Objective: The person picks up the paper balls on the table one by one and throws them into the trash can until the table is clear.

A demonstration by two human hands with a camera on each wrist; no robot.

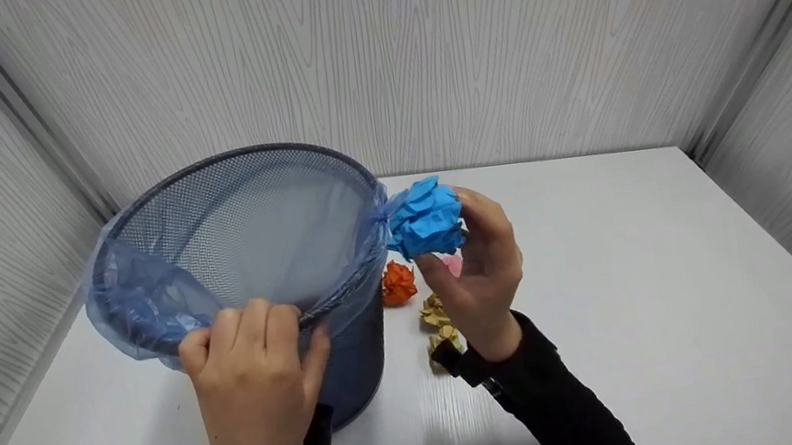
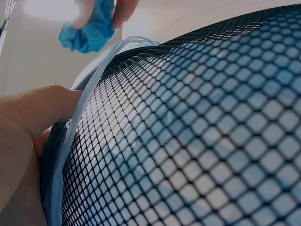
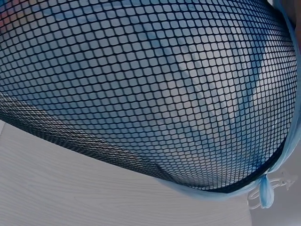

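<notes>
The left hand (image 1: pixel 251 369) sits nearest, fingers curled over the near rim of a dark mesh metal wastebasket (image 1: pixel 245 226) and clamped on it together with the thin blue plastic liner bag (image 1: pixel 142 306) folded over the edge. The basket tilts, its mouth turned up and toward the person, its long axis leaning back and to the left. Through the mesh only the liner shows inside. Just right of the rim, the right hand (image 1: pixel 480 265) holds a crumpled blue paper ball (image 1: pixel 427 220) pinched between thumb and fingers, raised off the table and almost touching the liner's knotted corner — a roundish wad with no clear long axis. Below it on the white table (image 1: pixel 679 309) lie a crumpled orange paper ball (image 1: pixel 398 283), tan paper scraps (image 1: pixel 436 316) and a glimpse of pink paper (image 1: pixel 452 264). Grey wood-grain panels (image 1: pixel 420 53) wall in the table at back and sides.
</notes>
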